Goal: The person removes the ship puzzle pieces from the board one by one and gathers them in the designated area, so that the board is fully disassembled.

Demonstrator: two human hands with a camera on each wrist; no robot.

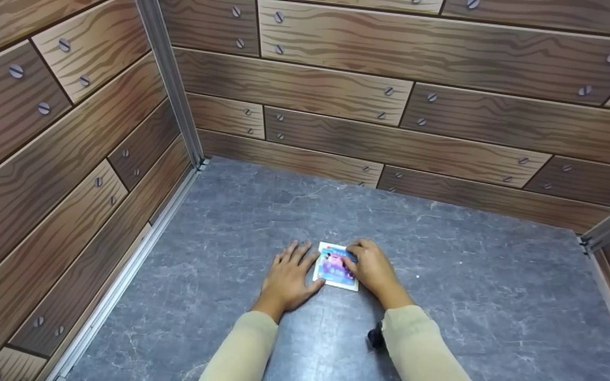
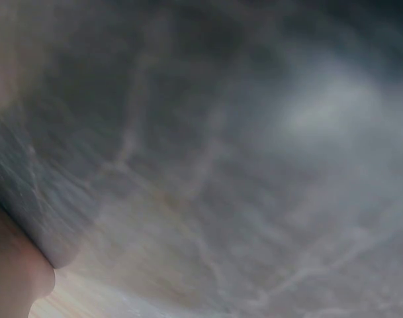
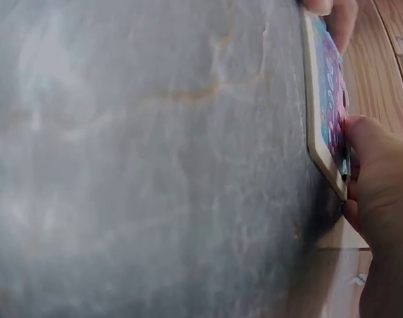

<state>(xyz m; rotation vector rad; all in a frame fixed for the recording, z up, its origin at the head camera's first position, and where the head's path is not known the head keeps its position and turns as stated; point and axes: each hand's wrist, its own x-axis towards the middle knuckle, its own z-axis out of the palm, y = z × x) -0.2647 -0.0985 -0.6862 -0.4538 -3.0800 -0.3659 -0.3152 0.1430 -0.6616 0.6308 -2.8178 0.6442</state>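
Observation:
A small flat rectangular board [image 1: 335, 271] lies on the grey surface, with a pale border and a blue, pink and purple picture. My right hand [image 1: 376, 269] is at its right side, pinching the edge between thumb and fingers; in the right wrist view the thumb [image 3: 366, 136] lies on the picture side of the board [image 3: 328, 99]. My left hand [image 1: 289, 280] rests flat on the surface at the board's left, fingers spread, its thumb at the lower left corner. The left wrist view is blurred, with only a bit of skin at its edge.
The grey marbled surface [image 1: 220, 233] is bounded by wood-plank-patterned walls [image 1: 337, 79] at the back and sides. A metal post [image 1: 175, 84] stands in the back left corner. A black object [image 1: 375, 336] sits by the right sleeve [image 1: 416, 338].

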